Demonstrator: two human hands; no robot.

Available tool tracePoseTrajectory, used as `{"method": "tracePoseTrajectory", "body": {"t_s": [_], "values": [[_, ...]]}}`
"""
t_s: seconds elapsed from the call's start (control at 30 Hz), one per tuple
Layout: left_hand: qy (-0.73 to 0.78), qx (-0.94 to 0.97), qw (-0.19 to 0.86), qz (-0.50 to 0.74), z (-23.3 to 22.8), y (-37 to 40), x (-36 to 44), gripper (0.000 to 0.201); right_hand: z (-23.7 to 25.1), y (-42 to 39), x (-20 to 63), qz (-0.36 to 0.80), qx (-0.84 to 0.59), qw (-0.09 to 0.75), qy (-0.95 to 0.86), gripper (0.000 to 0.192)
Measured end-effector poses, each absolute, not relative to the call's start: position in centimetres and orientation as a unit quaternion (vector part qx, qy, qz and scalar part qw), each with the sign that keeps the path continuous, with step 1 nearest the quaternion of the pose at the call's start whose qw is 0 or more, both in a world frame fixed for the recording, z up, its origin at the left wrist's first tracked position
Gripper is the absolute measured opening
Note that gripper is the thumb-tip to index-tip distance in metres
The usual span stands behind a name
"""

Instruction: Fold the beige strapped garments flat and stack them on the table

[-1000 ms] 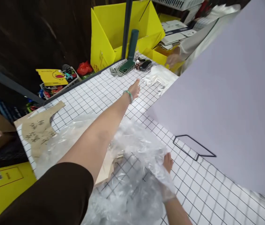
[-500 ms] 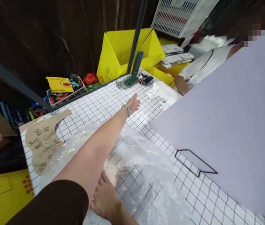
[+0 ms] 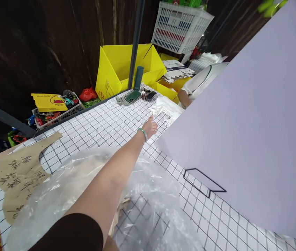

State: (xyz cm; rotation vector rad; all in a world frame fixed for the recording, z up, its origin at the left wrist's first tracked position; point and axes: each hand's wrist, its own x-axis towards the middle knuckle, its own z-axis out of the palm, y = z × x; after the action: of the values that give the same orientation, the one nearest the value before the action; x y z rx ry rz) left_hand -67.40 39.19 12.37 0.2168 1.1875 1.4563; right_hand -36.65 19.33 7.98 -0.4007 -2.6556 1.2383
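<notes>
My left arm stretches far out over the white grid-patterned table (image 3: 103,122). My left hand (image 3: 150,126), with a green bracelet at the wrist, is flat and open above the table and holds nothing. It is close to the edge of a large pale lilac board (image 3: 242,139) and just short of a heap of white fabric pieces (image 3: 165,106). A crumpled clear plastic sheet (image 3: 153,198) lies under my forearm, over some beige cut pieces (image 3: 121,205). My right hand is out of sight below the picture's edge.
A brown paper template with writing (image 3: 17,174) lies at the left. A black wire stand (image 3: 202,181) props the board. At the far edge are a dark cylinder (image 3: 138,77), a green device (image 3: 132,97), yellow boxes (image 3: 121,66), a white basket (image 3: 179,28) and a co-worker's white sleeve (image 3: 202,80).
My right hand left the plastic sheet, drew back toward me and dropped out of view. My left hand stayed outstretched and now lies nearer the lilac board. The view tilted upward.
</notes>
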Motion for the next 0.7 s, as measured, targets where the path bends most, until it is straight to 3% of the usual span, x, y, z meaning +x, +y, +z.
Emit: {"method": "tracePoseTrajectory", "body": {"t_s": [0.1,0.17,0.23,0.33,0.43,0.53,0.7], "values": [[0.511,0.093,0.587,0.621,12.3,39.8,-67.0,0.090,8.4,23.0,-33.4,0.507,-0.323,0.138,-0.787,0.036],[0.511,0.095,0.588,0.619,12.1,40.0,-66.8,0.089,8.5,25.5,-31.7,0.496,-0.354,0.152,-0.778,0.041],[0.512,0.096,0.588,0.618,11.9,40.3,-66.6,0.090,7.7,28.1,-30.2,0.456,-0.422,0.179,-0.763,0.055],[0.518,0.095,0.585,0.616,11.8,40.7,-66.4,0.093,3.7,31.1,-28.3,0.297,-0.587,0.188,-0.729,0.072],[0.529,0.093,0.579,0.614,11.7,41.4,-66.4,0.093,-2.2,31.8,-26.8,0.179,-0.593,0.123,-0.775,0.082],[0.537,0.093,0.570,0.615,11.6,42.4,-66.6,0.088,-6.4,30.9,-26.1,0.097,-0.575,0.107,-0.805,0.078],[0.533,0.096,0.562,0.626,11.4,44.5,-66.3,0.088,-7.0,30.6,-26.2,0.080,-0.572,0.080,-0.813,0.076]]}}
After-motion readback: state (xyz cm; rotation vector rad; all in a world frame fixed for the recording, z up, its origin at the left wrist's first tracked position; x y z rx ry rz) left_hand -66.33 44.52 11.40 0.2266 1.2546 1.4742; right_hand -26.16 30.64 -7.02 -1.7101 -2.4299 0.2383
